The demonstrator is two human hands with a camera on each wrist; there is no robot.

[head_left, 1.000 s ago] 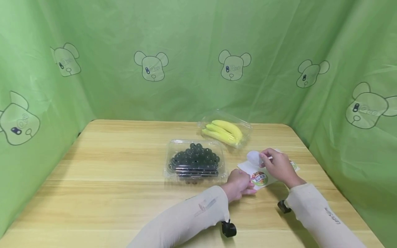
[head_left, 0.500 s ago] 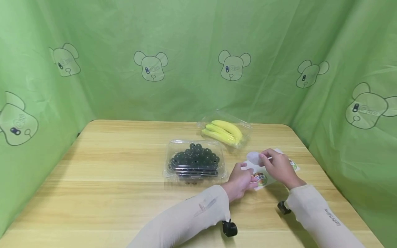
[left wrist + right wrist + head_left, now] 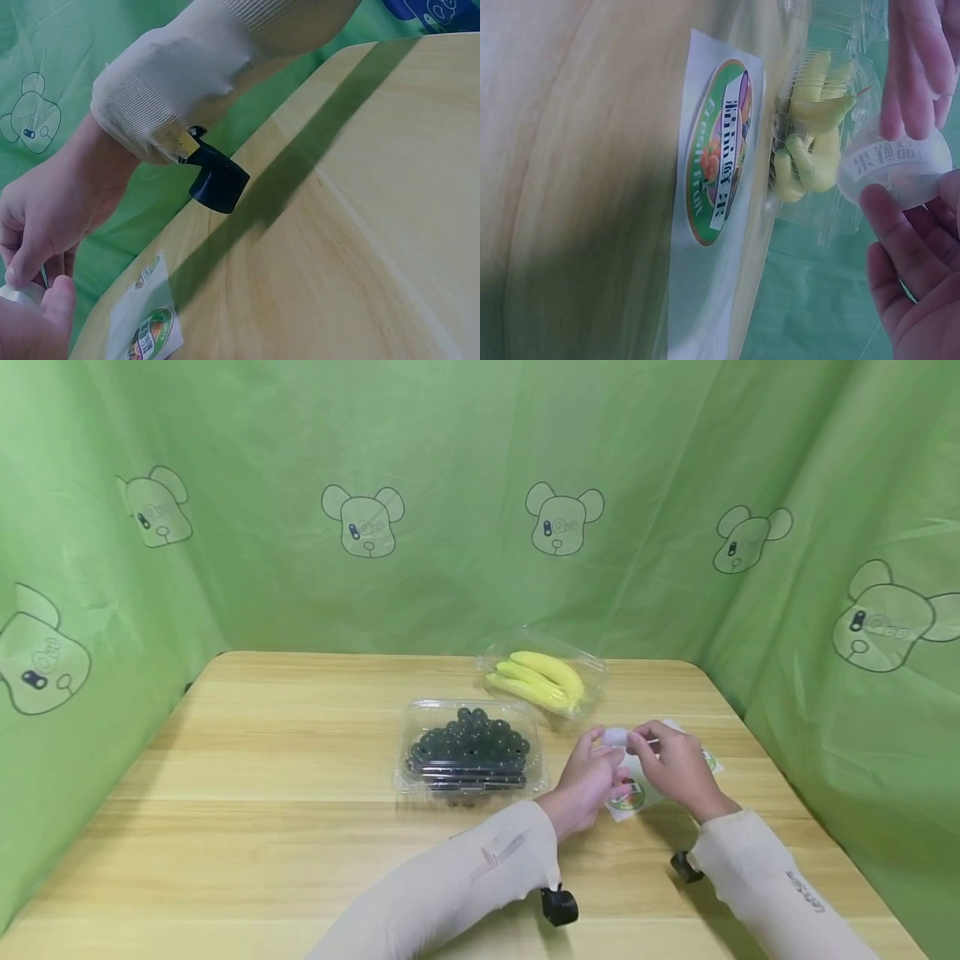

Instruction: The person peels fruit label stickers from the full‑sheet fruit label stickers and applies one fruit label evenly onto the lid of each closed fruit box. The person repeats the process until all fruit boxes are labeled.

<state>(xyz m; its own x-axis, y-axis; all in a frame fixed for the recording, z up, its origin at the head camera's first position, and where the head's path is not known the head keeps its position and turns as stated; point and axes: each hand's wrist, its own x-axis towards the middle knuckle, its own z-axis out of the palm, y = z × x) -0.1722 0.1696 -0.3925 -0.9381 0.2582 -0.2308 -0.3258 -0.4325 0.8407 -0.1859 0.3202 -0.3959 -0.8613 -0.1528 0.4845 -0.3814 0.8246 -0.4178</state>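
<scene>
My right hand [image 3: 671, 768] pinches a round sticker [image 3: 615, 737] by its edge, held above the table. In the right wrist view the sticker [image 3: 892, 169] shows its pale back, with print showing through reversed. My left hand [image 3: 588, 781] reaches in from the other side. Its fairly straight fingers [image 3: 907, 97] touch or overlap the sticker's edge; whether they grip it is hidden. Below both hands lies a white sticker sheet [image 3: 124, 330], partly covered in the head view. A green fruit label [image 3: 720, 154] is still on the sheet.
A clear plastic box [image 3: 416, 718] of dark grapes [image 3: 468, 747] stands left of the hands. Behind it, another clear box [image 3: 596, 672] holds yellow bananas [image 3: 536, 681]. Green curtains [image 3: 465, 593] surround the wooden table [image 3: 262, 777] at the back and sides.
My left hand has left the sheet's left edge and risen to the sticker's left side. The right hand keeps its pinch on the sticker almost in place.
</scene>
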